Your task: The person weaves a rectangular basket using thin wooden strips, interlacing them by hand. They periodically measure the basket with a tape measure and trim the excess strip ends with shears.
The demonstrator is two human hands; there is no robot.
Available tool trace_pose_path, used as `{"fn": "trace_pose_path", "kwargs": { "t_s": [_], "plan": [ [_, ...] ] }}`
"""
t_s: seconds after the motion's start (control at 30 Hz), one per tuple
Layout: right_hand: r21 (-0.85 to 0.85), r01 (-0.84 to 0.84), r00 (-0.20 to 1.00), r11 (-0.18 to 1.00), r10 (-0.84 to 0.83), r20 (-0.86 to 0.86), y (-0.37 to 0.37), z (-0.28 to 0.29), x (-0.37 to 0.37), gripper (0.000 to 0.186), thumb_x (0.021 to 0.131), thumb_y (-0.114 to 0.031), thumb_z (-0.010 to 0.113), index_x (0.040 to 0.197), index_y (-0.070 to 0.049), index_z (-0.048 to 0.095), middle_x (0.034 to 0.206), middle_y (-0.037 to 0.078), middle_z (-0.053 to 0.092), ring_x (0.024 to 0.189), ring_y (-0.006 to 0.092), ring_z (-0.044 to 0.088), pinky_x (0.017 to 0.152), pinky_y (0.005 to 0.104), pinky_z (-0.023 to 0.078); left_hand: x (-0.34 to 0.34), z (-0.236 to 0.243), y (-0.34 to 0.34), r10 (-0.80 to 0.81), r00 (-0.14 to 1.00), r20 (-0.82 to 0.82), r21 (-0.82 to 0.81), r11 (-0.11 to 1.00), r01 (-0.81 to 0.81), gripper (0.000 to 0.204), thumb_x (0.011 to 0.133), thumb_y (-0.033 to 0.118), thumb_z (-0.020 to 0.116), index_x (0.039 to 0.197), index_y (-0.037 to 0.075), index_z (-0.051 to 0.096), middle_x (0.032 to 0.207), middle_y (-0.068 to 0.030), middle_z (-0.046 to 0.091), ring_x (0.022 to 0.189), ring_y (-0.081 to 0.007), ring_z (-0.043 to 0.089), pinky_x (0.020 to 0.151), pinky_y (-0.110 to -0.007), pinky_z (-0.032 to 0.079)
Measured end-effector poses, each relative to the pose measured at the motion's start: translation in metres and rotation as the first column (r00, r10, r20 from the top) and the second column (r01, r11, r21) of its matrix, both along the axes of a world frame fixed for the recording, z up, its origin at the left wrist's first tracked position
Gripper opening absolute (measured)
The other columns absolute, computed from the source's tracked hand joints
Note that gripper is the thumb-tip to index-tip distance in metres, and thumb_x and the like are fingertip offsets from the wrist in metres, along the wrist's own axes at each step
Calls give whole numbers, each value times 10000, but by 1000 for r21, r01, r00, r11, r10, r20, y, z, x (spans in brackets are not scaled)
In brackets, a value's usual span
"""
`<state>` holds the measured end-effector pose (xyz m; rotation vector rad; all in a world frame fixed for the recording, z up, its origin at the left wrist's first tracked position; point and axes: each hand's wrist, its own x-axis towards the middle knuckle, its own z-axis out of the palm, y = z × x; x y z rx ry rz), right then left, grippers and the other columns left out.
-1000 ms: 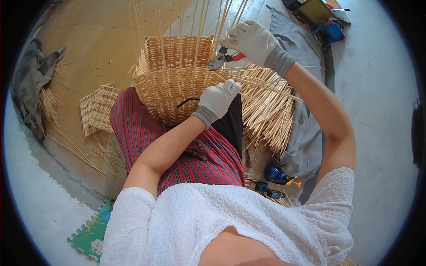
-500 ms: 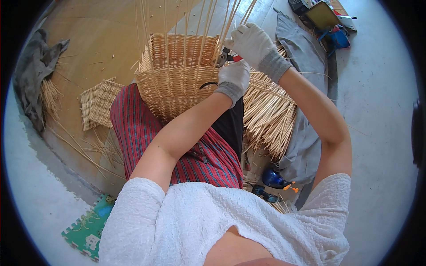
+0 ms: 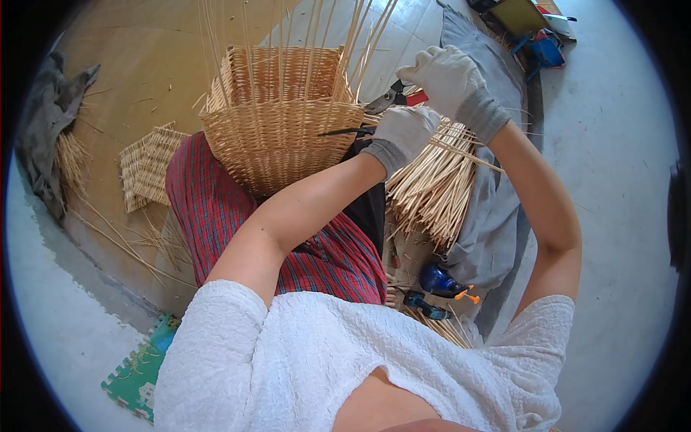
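Note:
A woven basket (image 3: 284, 140) of pale cane rests against my lap, tall uprights rising from its rim. To its right, my left hand (image 3: 409, 135), in a white glove with a grey cuff, is closed around a thin dark pointed tool (image 3: 342, 132) that crosses the basket's side. Pruning shears (image 3: 387, 99) with red on the handle lie between my two hands, blades toward the basket. Just above their handle, my right hand (image 3: 450, 78), gloved too, has its fingers curled. Those fingers hide what they grip, and which hand bears the shears is unclear.
A bundle of cane strips (image 3: 432, 191) lies right of my lap on grey cloth (image 3: 486, 230). Near it are a dark blue bottle-like object (image 3: 437, 279) and a power tool (image 3: 428, 306). Woven panels (image 3: 150, 165) and loose strips lie left. A blue object (image 3: 547, 52) stands far right.
Both my hands have moved right, away from the basket's corner. The shears have come away from the rim with them. The basket appears slightly farther left in view.

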<state>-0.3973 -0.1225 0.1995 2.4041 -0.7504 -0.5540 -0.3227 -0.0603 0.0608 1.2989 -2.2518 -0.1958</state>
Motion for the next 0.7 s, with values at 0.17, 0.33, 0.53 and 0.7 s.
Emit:
{"fn": "trace_pose_path", "kwargs": {
  "t_s": [0.17, 0.33, 0.53, 0.7],
  "plan": [
    [-35, 2, 999, 999, -3, -34, -1, -9, -2, 272, 919, -190, 677, 1182, -245, 723, 1025, 25, 704, 1038, 208, 702, 864, 352, 576, -1, 2, 1, -8, 999, 33, 5, 1000, 8, 159, 967, 150, 567, 1069, 114, 684, 967, -87, 750, 831, -249, 776, 712, -387, 608],
    [-31, 17, 1000, 999, -17, 3, -1, -13, -1, 319, 891, -208, 694, 1205, -258, 720, 1012, 10, 693, 1029, 207, 687, 842, 363, 542, 1, -5, -1, -5, 999, 38, 13, 1000, 4, 175, 937, 148, 597, 1097, 127, 664, 948, -100, 726, 771, -241, 760, 654, -393, 601],
    [284, 78, 897, 956, -192, 399, 35, 2, -32, 353, 785, -202, 810, 1127, -180, 728, 911, 48, 696, 898, 286, 706, 765, 393, 563, 17, 1, 31, -103, 993, 51, -172, 979, 111, 124, 941, 131, 563, 1007, 96, 662, 823, -73, 721, 728, -241, 753, 616, -412, 597],
    [328, 41, 453, 944, -311, 836, 133, -9, -79, 388, 738, -51, 813, 1110, -120, 724, 979, 82, 726, 881, 270, 717, 789, 373, 559, 84, -6, 71, 179, 928, 326, 234, 936, -263, 651, 967, 101, 524, 1599, 101, 363, 982, -125, 681, 739, -251, 742, 624, -444, 604]
  ]
}}
